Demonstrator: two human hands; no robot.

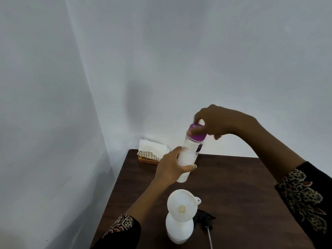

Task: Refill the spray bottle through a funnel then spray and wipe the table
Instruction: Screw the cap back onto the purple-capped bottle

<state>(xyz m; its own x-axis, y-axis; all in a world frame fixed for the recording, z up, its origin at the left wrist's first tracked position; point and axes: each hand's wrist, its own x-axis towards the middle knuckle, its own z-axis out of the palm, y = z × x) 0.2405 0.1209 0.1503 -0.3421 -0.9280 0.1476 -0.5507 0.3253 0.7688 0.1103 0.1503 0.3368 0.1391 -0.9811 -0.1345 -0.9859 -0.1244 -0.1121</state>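
- Head view, grip first: left hand (170, 167) is wrapped around the middle of a clear refill bottle (186, 159), held up off the table (233, 186) and tilted a little.
- Right hand (215, 123) sits on the bottle's purple cap (196, 134), fingertips pinched on the top and rim. Reads as a twist on the cap; cannot tell whether it's going off or on.
- Refill bottle looks cloudy white inside. Level can't be read from this angle.
- Spray bottle (179, 229) stands upright on the table, near the person, below the held bottle. White funnel (181, 203) is seated in its neck.
- Black trigger head (204, 219) with its dip tube (210, 238) lies on the table just right of the spray bottle, so the sprayer is off.
- Paper napkins (152, 148) in a gold wire holder (148, 159) sit at the far left corner, well apart from the bottles.
- Judged done: sprayer unscrewed, funnel placed, refill bottle picked up.
- Judged in hand: cap work. If it's coming off, the pour has not begun; fill level in the spray bottle is not readable through the white wall.
- Left: pour (if not done), pull funnel, refit trigger head, spray table, wipe with a napkin. No wet patches visible on the tabletop.
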